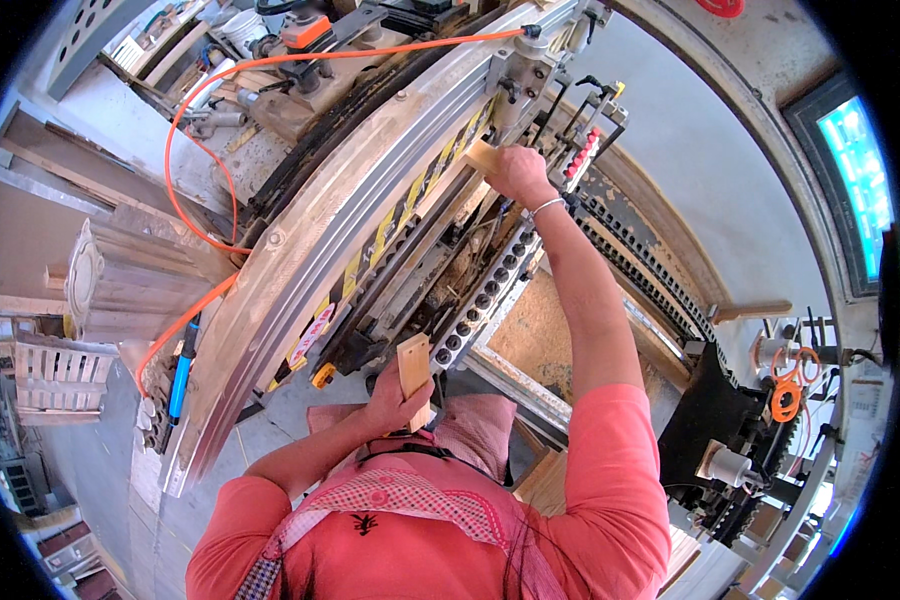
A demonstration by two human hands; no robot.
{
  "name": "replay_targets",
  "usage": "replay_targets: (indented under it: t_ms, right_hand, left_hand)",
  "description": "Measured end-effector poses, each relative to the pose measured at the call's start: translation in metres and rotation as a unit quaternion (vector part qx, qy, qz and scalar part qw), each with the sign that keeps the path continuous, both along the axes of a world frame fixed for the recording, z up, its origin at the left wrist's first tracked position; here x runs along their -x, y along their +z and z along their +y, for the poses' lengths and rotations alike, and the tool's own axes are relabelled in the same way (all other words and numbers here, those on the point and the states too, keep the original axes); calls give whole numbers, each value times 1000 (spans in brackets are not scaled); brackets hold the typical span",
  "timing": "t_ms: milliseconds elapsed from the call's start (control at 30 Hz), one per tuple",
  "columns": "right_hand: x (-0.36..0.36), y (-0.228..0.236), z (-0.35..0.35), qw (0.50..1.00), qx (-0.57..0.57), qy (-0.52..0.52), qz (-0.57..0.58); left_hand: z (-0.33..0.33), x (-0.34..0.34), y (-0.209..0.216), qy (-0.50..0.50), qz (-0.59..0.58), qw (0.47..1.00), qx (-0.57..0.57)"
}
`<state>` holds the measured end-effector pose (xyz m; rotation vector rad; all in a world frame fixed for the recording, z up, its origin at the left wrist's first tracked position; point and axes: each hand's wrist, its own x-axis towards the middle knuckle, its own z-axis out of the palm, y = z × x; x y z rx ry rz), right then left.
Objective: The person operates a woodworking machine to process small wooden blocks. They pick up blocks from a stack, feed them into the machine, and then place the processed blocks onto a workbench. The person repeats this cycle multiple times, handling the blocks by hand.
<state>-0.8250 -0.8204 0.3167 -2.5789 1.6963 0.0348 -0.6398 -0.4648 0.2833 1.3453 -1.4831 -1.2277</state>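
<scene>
My left hand (pixel 395 397) grips a small pale wooden block (pixel 414 366) held upright close to my chest. My right arm reaches far forward; my right hand (pixel 519 173), with a bracelet at the wrist, is closed on another pale wooden piece (pixel 483 157) at the far end of a long drilling machine (pixel 370 215). That piece sits against the machine's head, beside a rail with yellow and black stripes (pixel 400 215). A row of dark round drill heads (pixel 485 295) runs between my two hands.
An orange air hose (pixel 185 120) loops across the machine's left side. A stack of wooden parts (pixel 135 280) and a slatted crate (pixel 55 375) stand at left. A black motor unit with orange cable (pixel 760 400) is at right, with a lit screen (pixel 860 170) above.
</scene>
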Motion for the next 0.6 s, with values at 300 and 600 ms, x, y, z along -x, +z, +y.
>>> replay_targets:
  t_ms: [300, 600]
  right_hand:
    - [6, -2, -7, 999, -13, -29, -22]
    - [11, 9, -9, 999, -22, -31, -28]
  left_hand:
    - [2, 0, -6, 8, 34, 999, -35]
    - [0, 1, 2, 12, 7, 999, -32]
